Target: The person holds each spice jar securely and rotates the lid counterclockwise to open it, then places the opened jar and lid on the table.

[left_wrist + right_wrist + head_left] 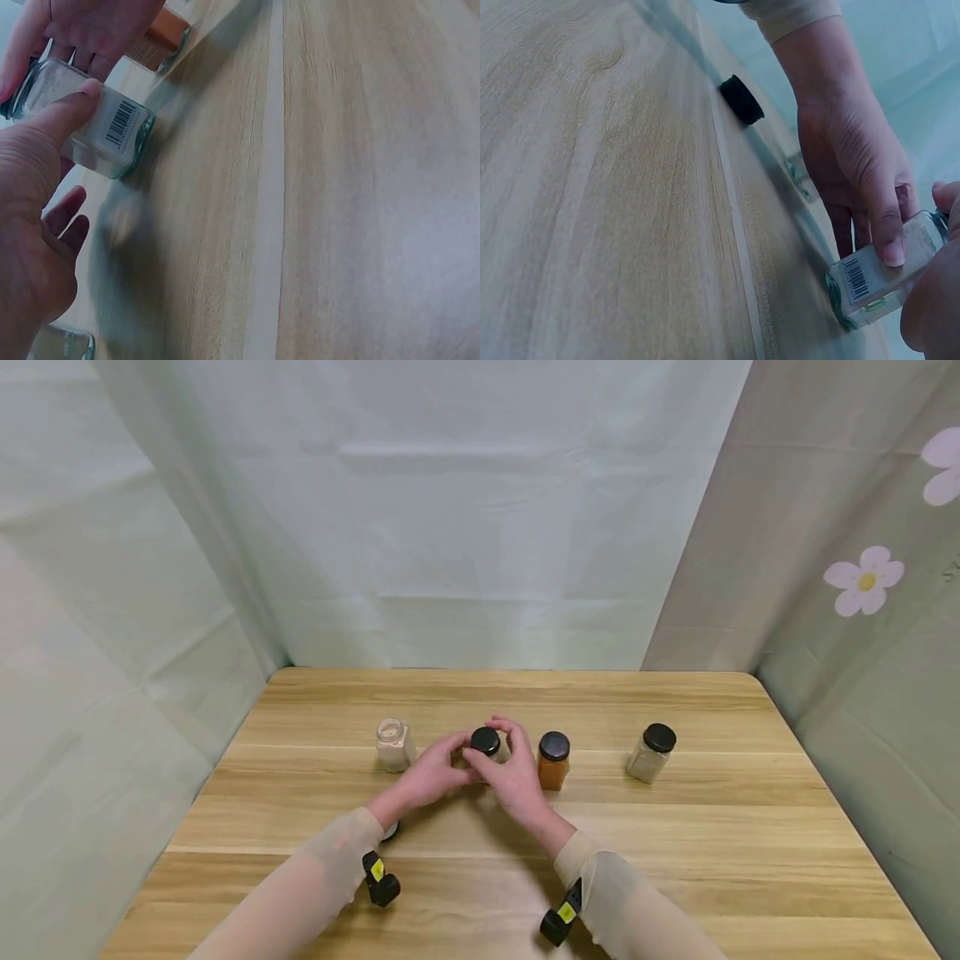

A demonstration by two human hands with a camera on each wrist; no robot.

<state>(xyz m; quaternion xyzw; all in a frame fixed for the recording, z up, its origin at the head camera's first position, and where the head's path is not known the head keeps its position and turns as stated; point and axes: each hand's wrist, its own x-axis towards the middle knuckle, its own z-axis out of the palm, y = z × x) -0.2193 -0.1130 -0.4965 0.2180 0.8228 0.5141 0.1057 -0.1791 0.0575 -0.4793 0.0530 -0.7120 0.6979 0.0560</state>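
A square glass jar (112, 135) with a barcode label and pale contents is between both hands at the middle of the table. My left hand (435, 772) grips its body, the thumb lying along the glass. My right hand (517, 777) curls its fingers and thumb around the black lid (486, 741) on top. Left of the hands stands a lidless jar (394, 748) of pale powder. A loose black lid (741, 100) lies on the table near the left wrist, partly hidden by the arm in the head view.
Just right of the right hand is a black-lidded jar of orange powder (552, 770). Farther right stands another black-lidded jar (649, 762) with pale contents. The wooden table (720, 860) meets hanging cloth (465, 568) at its back and sides.
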